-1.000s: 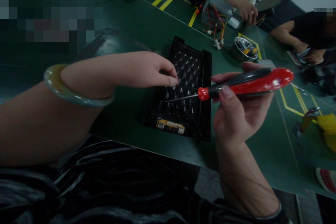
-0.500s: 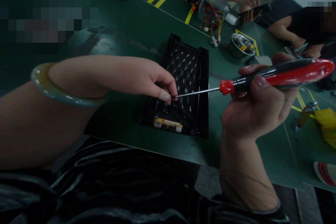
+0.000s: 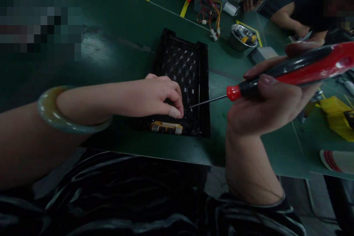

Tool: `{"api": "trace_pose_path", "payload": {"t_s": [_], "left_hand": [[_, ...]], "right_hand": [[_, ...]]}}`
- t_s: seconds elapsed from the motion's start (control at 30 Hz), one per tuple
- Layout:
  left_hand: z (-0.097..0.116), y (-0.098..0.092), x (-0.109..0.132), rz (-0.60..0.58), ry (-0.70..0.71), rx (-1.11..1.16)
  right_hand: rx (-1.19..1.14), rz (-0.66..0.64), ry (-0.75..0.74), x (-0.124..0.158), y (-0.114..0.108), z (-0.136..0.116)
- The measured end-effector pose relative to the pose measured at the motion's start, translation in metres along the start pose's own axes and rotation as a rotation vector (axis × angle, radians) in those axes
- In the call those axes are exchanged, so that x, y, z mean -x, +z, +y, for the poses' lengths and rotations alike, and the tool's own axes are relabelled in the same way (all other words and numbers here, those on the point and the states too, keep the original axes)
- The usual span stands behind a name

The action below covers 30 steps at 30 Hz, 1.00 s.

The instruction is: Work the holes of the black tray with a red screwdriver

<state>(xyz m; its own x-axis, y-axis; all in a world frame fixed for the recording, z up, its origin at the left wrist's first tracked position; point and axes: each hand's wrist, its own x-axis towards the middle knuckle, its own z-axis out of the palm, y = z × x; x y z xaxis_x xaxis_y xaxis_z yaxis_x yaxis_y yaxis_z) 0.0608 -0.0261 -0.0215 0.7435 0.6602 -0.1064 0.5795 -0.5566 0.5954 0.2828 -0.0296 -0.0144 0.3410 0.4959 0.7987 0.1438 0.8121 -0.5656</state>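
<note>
A black perforated plastic tray-like housing [image 3: 190, 49] lies on the green table [image 3: 118, 18] in front of me, with a small yellow circuit board [image 3: 166, 127] at its near edge. My left hand [image 3: 155, 97], a pale bangle on its wrist, rests on the housing's near part with fingers curled and pinched down just above the board; what they pinch is too small to see. My right hand [image 3: 265, 105] grips a red-and-black screwdriver [image 3: 293, 70], whose thin shaft points left with its tip just right of my left fingertips.
Beyond the housing stand a metal bowl [image 3: 242, 38] with small parts, a grey box [image 3: 261, 54] and a bundle of coloured wires [image 3: 210, 11]. Other people's hands and arms work at the far right. Yellow items [image 3: 336, 116] lie to the right, and a red-striped roll [image 3: 336, 160].
My left hand has slid down toward the circuit board end of the housing. The screwdriver has moved right and nearer, its tip following the left fingertips. The view shifted up and left.
</note>
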Motion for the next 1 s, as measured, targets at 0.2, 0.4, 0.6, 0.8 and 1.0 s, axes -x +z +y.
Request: {"api": "trace_pose_path", "payload": {"t_s": [0.2,0.4,0.6,0.8,1.0], "left_hand": [[0.007,0.016,-0.006,0.004,-0.003,-0.058],[0.012,0.018,-0.006,0.017,-0.010,-0.104],[0.016,0.018,-0.006,-0.013,-0.012,-0.103],[0.019,0.019,-0.005,-0.002,-0.030,-0.101],[0.023,0.019,-0.003,0.018,-0.058,-0.117]], "right_hand": [[-0.065,-0.013,-0.091,0.001,0.001,0.008],[0.071,-0.072,-0.005,0.000,-0.001,0.006],[0.059,-0.059,-0.014,0.001,-0.001,0.005],[0.019,-0.045,-0.043,0.000,0.000,0.009],[0.058,-0.118,0.045,0.003,-0.006,0.011]]}}
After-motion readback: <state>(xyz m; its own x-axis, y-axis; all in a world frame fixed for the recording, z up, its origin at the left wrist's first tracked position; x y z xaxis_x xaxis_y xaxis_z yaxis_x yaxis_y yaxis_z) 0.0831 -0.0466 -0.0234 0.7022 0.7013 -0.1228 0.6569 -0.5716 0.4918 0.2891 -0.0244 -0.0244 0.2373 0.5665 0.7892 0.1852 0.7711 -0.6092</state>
